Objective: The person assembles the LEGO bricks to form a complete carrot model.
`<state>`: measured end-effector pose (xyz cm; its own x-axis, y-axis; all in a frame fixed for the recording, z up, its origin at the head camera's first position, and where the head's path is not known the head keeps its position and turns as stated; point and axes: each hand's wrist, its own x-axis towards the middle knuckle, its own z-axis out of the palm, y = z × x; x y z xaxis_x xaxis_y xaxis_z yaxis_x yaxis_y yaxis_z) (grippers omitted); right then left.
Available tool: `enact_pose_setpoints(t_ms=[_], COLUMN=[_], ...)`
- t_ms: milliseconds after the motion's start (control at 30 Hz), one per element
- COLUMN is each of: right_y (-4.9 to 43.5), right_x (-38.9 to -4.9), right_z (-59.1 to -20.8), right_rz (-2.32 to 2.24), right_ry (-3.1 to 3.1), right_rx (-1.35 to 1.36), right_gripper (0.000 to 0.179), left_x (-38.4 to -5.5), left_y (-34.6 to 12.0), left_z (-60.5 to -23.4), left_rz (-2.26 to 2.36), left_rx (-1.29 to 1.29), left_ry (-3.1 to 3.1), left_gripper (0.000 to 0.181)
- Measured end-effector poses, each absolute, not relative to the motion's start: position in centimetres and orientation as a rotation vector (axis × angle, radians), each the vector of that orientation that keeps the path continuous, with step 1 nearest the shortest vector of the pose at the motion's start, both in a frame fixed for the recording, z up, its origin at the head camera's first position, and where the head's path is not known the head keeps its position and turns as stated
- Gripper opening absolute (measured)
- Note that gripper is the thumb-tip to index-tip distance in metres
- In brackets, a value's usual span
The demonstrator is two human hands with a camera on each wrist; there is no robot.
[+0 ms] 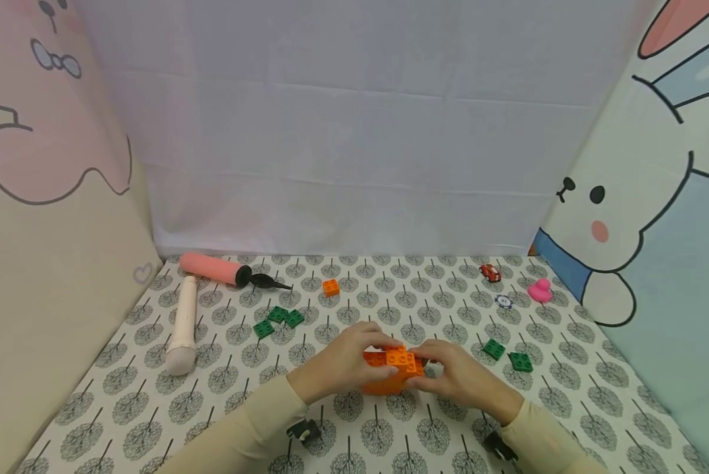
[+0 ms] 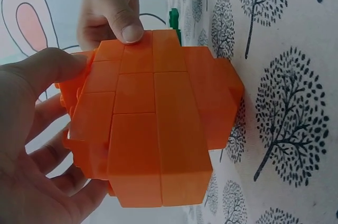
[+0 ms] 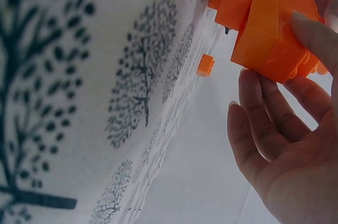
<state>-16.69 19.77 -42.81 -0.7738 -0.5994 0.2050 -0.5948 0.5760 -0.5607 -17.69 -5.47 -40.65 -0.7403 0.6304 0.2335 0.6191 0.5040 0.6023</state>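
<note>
Several orange toy bricks are joined into one stepped toy-brick block [image 1: 378, 385] at the front middle of the table. My left hand [image 1: 348, 365] grips it from the left, its thumb on the near side of the upper studded bricks. From the right, my right hand [image 1: 457, 375] pinches the other end. The left wrist view shows the smooth side of the brick block [image 2: 158, 123] close up, with my right thumb pressing its far end. In the right wrist view, my right hand [image 3: 296, 145] has its thumb and fingertips on opposite sides of a corner.
A loose orange brick [image 1: 331, 288] lies behind the hands. Green bricks sit at left [image 1: 264, 328] and right [image 1: 521, 361]. Around the edges are a pink cylinder [image 1: 212, 268], a pale microphone-shaped object [image 1: 183, 326], a red toy car [image 1: 490, 272], a chip [image 1: 503, 301] and a pink duck [image 1: 540, 290].
</note>
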Motion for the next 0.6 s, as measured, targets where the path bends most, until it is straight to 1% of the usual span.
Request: enact_pose_setpoints(t_ms=[267,600], right_y=[19.75,19.7], right_x=[-16.64,-16.76], right_z=[-42.72,-42.56], right_rz=[-0.981,-0.974], right_ry=[2.784,2.77], right_rx=[-1.037,-1.036], right_gripper=[0.046,0.044], left_x=[-18.08,-18.07], left_y=[-5.35,-5.28], left_z=[-40.43,-40.51], left_rz=[1.064,0.979], left_rx=[1.158,1.211], left_ry=[2.699,2.802], left_gripper=[0.042,0.039])
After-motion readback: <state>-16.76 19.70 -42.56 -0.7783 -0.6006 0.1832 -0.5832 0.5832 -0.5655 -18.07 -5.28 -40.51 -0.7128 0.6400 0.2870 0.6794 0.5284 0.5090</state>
